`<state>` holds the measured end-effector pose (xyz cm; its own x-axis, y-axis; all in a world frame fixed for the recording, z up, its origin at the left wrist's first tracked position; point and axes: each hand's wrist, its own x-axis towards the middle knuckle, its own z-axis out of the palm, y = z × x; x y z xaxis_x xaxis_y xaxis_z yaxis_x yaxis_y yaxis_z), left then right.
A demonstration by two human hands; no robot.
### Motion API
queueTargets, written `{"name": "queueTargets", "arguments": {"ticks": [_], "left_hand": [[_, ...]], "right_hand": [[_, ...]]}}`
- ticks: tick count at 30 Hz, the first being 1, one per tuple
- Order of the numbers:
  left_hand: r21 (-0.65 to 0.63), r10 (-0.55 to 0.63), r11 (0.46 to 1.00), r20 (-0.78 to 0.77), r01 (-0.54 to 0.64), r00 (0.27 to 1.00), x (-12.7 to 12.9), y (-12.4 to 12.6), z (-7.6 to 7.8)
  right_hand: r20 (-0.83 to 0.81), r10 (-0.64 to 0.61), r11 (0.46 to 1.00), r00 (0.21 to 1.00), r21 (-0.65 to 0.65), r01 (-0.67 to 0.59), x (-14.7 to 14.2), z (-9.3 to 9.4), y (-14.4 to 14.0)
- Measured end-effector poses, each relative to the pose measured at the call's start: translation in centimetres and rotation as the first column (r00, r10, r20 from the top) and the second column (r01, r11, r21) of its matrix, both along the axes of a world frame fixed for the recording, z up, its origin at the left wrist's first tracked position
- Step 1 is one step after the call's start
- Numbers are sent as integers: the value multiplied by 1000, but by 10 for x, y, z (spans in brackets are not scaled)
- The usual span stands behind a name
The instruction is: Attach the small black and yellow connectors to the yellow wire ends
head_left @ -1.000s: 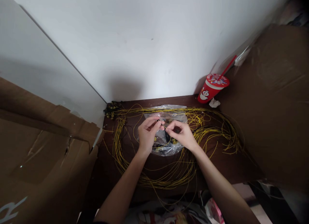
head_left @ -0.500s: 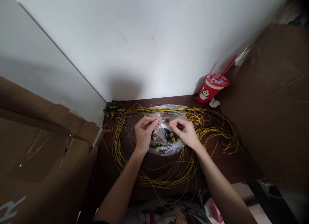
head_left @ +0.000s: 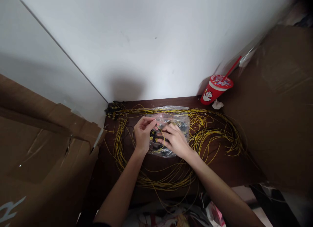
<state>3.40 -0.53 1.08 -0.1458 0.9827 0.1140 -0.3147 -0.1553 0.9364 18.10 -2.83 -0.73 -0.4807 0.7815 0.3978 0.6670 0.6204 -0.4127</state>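
Observation:
My left hand [head_left: 144,132] is closed in a pinch on the end of a thin yellow wire [head_left: 164,143], which curves down in a loop over the bag. Over a clear plastic bag [head_left: 168,109], my right hand [head_left: 176,139] reaches among small black and yellow parts [head_left: 153,135], its fingers apart and pointing left. The fingertips are close to those parts, and I cannot tell whether they touch one. A bundle of yellow wires [head_left: 166,184] lies curved around the bag on the near side. More yellow wires [head_left: 220,132] spread to the right.
A red cup [head_left: 212,92] with lid and straw stands at the back right beside a crumpled white tissue [head_left: 217,104]. Cardboard boxes flank the dark table, one on the left [head_left: 44,148] and one on the right [head_left: 274,116]. Black-and-yellow wire ends [head_left: 113,110] lie at the back left.
My right hand has left its pinch near the left hand and moved down and left onto the parts, fingers spreading. My left hand has shifted slightly left, still pinching the wire.

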Motion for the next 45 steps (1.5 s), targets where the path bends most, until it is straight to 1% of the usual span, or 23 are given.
{"name": "queueTargets", "arguments": {"ticks": [3,6,9,11,13,15,16,18,19,20,24,27,29,36,42,45], "left_hand": [[23,-4,1000,2,4,1000,-1,0,0],[27,-6,1000,-32,7,999,-1,1,-3],[32,-1,999,-74,3,997,2,1,-5],[37,-1,999,-100,5,995,4,0,-4],[35,-13,999,-139,18,990,6,-1,-3],[36,-31,999,-196,39,980,8,-2,-1],[38,-40,998,-220,49,975,9,-3,-1],[36,-62,997,-239,73,969,10,-5,-1],[30,-76,996,-239,86,968,11,-6,-1],[23,-91,995,-237,100,967,12,-6,-1],[30,-120,991,-266,132,956,15,-8,-3],[43,-128,989,-267,144,955,17,-8,-4],[45,-130,988,-253,146,959,18,-8,-5],[48,-128,988,-261,146,957,18,-8,-5],[55,-118,989,-281,139,952,17,-8,-6],[66,-107,989,-317,135,942,17,-9,-5]], "right_hand": [[5,25,1000,1000,8,-25,-6,-4,-2],[-55,59,998,997,-24,-61,-8,-4,-1],[-177,51,996,983,-66,-64,-3,0,2],[-316,-21,994,948,-108,-14,4,4,4],[-476,-142,982,868,-176,64,11,7,7],[-621,-250,960,743,-260,105,15,9,9],[-684,-288,948,670,-302,100,17,9,10],[-779,-331,930,533,-363,48,17,9,10],[-805,-340,925,486,-380,19,17,10,10],[-820,-340,924,461,-383,1,16,10,10],[-829,-304,936,469,-351,-14,14,10,9],[-844,-310,931,438,-362,-38,13,11,8],[-841,-309,931,443,-362,-38,13,11,8],[-774,-241,960,586,-278,28,16,14,8],[-733,-237,964,637,-257,62,17,15,7],[-715,-220,971,664,-228,77,17,15,6]]}}
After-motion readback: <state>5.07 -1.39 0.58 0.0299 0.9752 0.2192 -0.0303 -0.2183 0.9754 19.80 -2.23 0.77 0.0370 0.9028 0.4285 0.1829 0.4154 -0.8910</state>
